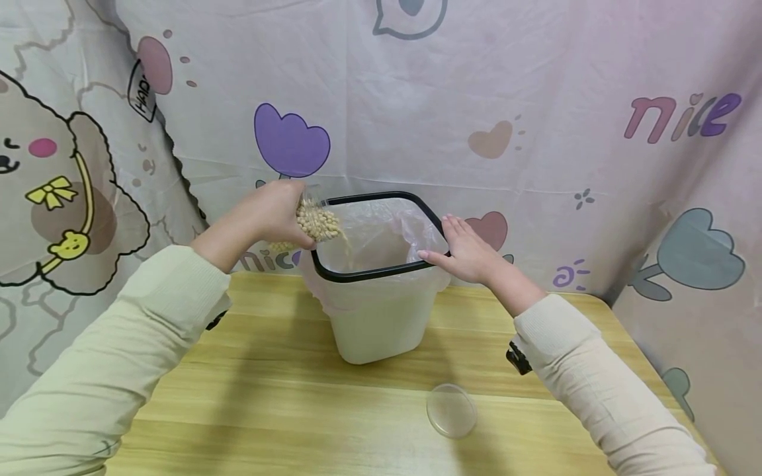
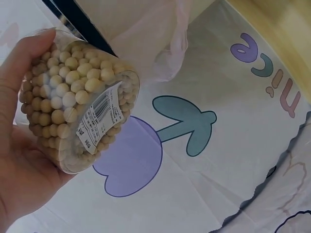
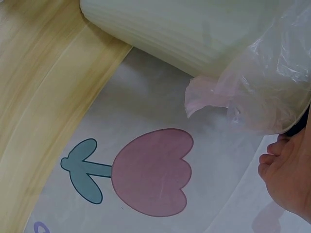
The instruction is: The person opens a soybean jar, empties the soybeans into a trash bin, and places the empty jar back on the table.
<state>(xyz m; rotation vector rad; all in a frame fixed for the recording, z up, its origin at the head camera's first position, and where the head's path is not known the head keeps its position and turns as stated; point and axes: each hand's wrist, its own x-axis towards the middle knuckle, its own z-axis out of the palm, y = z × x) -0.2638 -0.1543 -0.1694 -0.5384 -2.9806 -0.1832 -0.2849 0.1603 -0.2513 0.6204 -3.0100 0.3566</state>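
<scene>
In the head view my left hand [image 1: 276, 211] grips a clear plastic jar of pale yellow soybeans [image 1: 318, 221], tipped over the left side of a white trash bin [image 1: 381, 324]. A thin stream of beans falls from it into the bin's mouth. The left wrist view shows the jar's base with a barcode label [image 2: 101, 116], the left hand [image 2: 26, 160] wrapped around its side. My right hand [image 1: 470, 251] rests on the bin's black rim [image 1: 363, 274] at the right, fingers extended along the outside and thumb over the edge. A translucent pinkish bag [image 1: 411, 228] lines the bin.
A round clear lid [image 1: 451, 410] lies on the wooden table [image 1: 286, 410], in front of the bin and to its right. Behind the table hangs a printed cloth [image 1: 405, 119] with flowers and hearts, close to the bin's back.
</scene>
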